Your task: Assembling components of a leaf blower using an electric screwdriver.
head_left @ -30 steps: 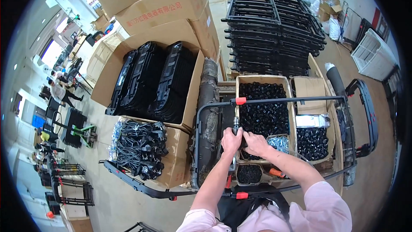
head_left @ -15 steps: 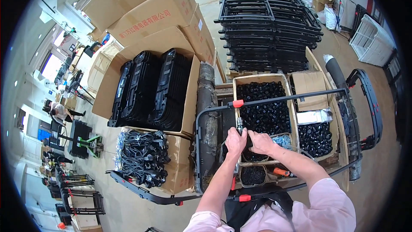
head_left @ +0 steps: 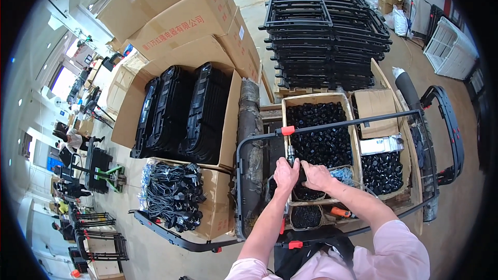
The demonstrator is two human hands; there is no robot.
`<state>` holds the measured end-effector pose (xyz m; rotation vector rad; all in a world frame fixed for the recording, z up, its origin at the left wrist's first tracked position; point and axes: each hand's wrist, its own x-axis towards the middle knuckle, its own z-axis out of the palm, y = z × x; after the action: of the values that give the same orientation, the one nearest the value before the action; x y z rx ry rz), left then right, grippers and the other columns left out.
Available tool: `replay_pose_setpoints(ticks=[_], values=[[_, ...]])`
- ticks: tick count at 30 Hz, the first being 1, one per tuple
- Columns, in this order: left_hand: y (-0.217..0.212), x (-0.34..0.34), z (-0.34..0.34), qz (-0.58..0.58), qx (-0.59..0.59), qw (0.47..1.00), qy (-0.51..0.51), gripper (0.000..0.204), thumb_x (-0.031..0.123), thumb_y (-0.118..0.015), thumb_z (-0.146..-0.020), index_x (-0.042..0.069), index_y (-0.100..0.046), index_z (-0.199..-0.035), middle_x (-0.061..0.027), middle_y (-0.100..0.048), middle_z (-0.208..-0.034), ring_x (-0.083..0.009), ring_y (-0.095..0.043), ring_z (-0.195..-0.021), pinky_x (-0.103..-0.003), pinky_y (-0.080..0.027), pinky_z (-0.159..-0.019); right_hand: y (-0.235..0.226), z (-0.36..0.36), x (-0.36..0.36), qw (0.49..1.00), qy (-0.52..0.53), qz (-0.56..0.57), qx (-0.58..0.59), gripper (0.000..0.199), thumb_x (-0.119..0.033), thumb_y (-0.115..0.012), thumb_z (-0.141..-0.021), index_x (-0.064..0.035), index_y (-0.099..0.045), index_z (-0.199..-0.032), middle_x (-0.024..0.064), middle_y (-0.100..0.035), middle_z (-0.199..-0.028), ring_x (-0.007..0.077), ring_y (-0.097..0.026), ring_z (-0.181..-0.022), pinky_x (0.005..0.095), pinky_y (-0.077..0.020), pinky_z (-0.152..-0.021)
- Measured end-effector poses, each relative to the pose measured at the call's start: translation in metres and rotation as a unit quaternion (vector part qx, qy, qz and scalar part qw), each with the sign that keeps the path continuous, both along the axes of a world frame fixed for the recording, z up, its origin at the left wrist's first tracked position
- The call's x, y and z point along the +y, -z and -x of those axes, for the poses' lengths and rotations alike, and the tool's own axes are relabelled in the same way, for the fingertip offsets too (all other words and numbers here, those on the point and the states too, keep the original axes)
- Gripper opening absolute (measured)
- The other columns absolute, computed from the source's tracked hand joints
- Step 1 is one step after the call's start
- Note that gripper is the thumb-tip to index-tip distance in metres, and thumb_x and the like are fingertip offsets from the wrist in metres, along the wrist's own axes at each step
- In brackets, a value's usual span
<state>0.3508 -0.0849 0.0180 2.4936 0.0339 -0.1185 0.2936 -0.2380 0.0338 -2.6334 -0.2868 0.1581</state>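
Room's a big workshop, pale floor (head_left: 161,254) at 7 o'clock, stacked black racks (head_left: 321,46) at 1. The black frame (head_left: 358,120) sits around 4, crossing over a wrapped roll (head_left: 253,161); looks stiff and light for its size, I'd grab opposite bars. The silver-and-black tool (head_left: 291,152) is inside its outline at 10 o'clock, probably dense and rigid, best held round the body. Left hand (head_left: 286,176) wraps it, right hand (head_left: 317,177) curls alongside, can't tell if gripping

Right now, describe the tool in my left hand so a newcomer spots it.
Find the wide black frame, then the red piece on its far bar. Just below that piece, in the left hand, the tool shows a shiny silver nose, unlike the orange item nearby.
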Motion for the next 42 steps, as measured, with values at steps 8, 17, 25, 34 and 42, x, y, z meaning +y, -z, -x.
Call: replay_pose_setpoints(ticks=[8,17,25,34,42], values=[[-0.005,-0.005,-0.007,-0.005,0.017,1.000,0.000,0.055,0.050,-0.071,-0.095,-0.003,-0.061,-0.106,-0.0292,-0.068,-0.111,-0.0502,-0.068,-0.104,-0.057,-0.054,-0.090,-0.002,-0.005,-0.004,1.000,0.005,-0.012,0.004,0.082,-0.027,-0.089,-0.074,0.0059,-0.047,-0.137,0.0281,-0.075,-0.099,0.0442,-0.075,-0.093,0.0516,-0.0615,-0.082],[-0.008,-0.007,-0.017,-0.017,0.035,0.999,0.002,0.059,0.051,-0.073,-0.093,-0.003,-0.060,-0.111,-0.0300,-0.069,-0.116,-0.0502,-0.069,-0.107,-0.056,-0.055,-0.092,0.002,-0.013,-0.006,1.000,0.006,-0.013,0.010,0.081,-0.027,-0.088,-0.075,0.0053,-0.047,-0.137,0.0282,-0.075,-0.101,0.0449,-0.074,-0.094,0.0514,-0.0611,-0.084],[-0.009,-0.009,-0.024,-0.017,0.039,0.999,0.000,0.059,0.051,-0.074,-0.092,-0.003,-0.061,-0.111,-0.0296,-0.069,-0.117,-0.0495,-0.069,-0.107,-0.056,-0.056,-0.093,0.003,-0.019,-0.007,1.000,0.017,-0.011,0.024,0.090,-0.026,-0.086,-0.074,0.0073,-0.042,-0.145,0.0304,-0.074,-0.106,0.0451,-0.074,-0.095,0.0502,-0.0612,-0.084],[-0.007,-0.010,-0.030,-0.005,0.045,0.999,0.007,0.060,0.052,-0.073,-0.092,-0.002,-0.060,-0.113,-0.0293,-0.069,-0.119,-0.0491,-0.069,-0.110,-0.056,-0.055,-0.094,-0.003,-0.022,-0.009,1.000,-0.004,0.004,0.031,0.071,-0.023,-0.084,-0.077,0.0017,-0.051,-0.135,0.0239,-0.071,-0.113,0.0429,-0.072,-0.102,0.0507,-0.0602,-0.087],[-0.005,-0.004,-0.028,0.000,0.053,0.998,0.018,0.060,0.054,-0.073,-0.092,0.000,-0.060,-0.114,-0.0272,-0.070,-0.117,-0.0484,-0.070,-0.108,-0.057,-0.056,-0.091,0.002,-0.014,-0.001,0.999,-0.018,-0.038,-0.009,0.065,-0.016,-0.082,-0.075,-0.0002,-0.054,-0.132,0.0157,-0.056,-0.132,0.0399,-0.065,-0.117,0.0494,-0.0581,-0.093]])
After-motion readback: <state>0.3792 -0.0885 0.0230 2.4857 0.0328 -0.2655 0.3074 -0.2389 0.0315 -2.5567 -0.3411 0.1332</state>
